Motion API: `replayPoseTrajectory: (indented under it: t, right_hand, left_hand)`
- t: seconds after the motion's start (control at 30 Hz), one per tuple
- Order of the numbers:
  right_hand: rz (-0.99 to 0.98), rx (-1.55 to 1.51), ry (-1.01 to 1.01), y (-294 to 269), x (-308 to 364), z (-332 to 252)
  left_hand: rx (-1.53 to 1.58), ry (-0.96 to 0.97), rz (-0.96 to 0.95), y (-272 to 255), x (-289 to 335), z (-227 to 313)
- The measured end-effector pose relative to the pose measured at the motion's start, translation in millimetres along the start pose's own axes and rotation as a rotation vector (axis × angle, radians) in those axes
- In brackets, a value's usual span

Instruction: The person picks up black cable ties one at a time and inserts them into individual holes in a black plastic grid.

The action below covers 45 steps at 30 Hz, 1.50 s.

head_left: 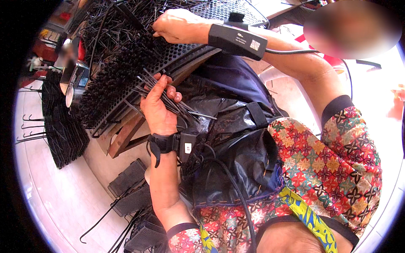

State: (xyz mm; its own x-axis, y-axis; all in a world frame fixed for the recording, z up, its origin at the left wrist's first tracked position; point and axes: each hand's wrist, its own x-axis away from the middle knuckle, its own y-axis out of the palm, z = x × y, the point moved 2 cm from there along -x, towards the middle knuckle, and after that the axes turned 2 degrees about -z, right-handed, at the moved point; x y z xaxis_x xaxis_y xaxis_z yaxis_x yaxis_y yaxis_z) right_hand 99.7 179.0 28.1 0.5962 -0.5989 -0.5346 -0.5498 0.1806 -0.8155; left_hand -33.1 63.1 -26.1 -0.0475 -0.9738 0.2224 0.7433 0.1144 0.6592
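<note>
In my left hand (161, 105) I grip a loose bundle of thin dark rods (179, 110), their ends fanning out past my thumb and fingers. This hand is at the near edge of a black perforated tray (177, 55). Dense rows of upright black rods (122, 69) stand in the tray. Farther off, my right hand (179, 26) is over the tray with its fingers pinched together, beside a heap of loose black rods (107, 31). Whatever its fingertips hold is hidden.
A wooden support (126, 135) holds up the tray. Dark mesh blocks with long hooked wires (130, 177) lie on the floor below. At the left are a black stack with hooks (63, 122), a small box (78, 76) and a metal cup (74, 96). Another person (398, 101) is partly visible at right.
</note>
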Motion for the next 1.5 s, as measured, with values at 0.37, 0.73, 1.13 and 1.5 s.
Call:
replayPoseTrajectory:
  t: [0.37, 0.73, 1.13, 1.5]
  right_hand:
    - [0.123, 0.292, -0.093, 7, 23, 5]
    - [-0.009, 0.479, -0.087, 9, 14, -14]
    - [0.044, 0.062, 0.078, 15, 9, 5]
    - [0.069, 0.065, -0.076, 7, 15, 2]
  left_hand:
    - [0.148, 0.012, -0.118, -2, -6, 10]
    - [0.309, -0.010, -0.262, 15, -5, 20]
    - [0.453, 0.004, -0.358, 28, -2, 35]
    - [0.459, -0.025, -0.336, 31, -4, 25]
